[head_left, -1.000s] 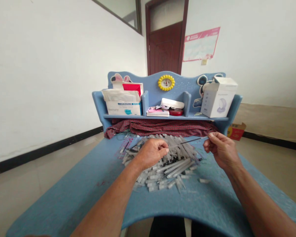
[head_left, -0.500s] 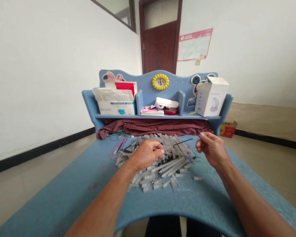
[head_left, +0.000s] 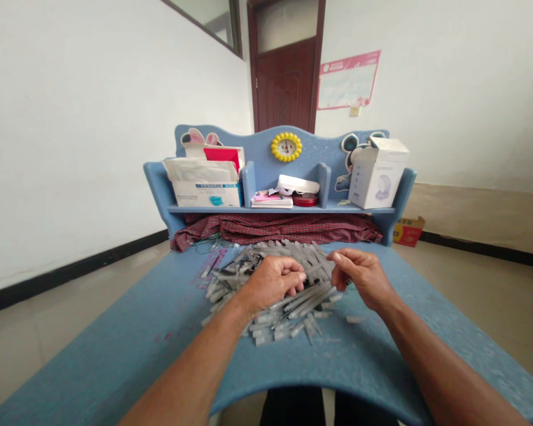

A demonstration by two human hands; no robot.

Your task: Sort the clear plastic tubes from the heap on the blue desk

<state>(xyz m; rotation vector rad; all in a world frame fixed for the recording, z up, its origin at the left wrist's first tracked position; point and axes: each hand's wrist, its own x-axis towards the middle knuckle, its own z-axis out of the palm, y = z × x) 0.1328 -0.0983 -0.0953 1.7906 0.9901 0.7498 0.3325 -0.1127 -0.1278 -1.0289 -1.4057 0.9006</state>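
A heap of translucent pen barrels and caps, with dark slim pieces among them, covers the middle of the blue desk. Over its centre my left hand is closed, its curled fingers around what looks like a clear pen tube, mostly hidden. My right hand hovers at the heap's right side, close to the left. Its thumb and forefinger are pinched together, but blur and the pale heap behind hide what lies between them. One loose cap rests below the right hand.
Behind the heap, a bunched red checked cloth lies beneath the shelf. On that shelf stand a mask box, a white carton and some booklets. The desk's front edge curves inward near my legs.
My right hand has moved left, nearer my left hand. The thin dark pen refill that stretched between them no longer shows. My left hand has shifted slightly right.
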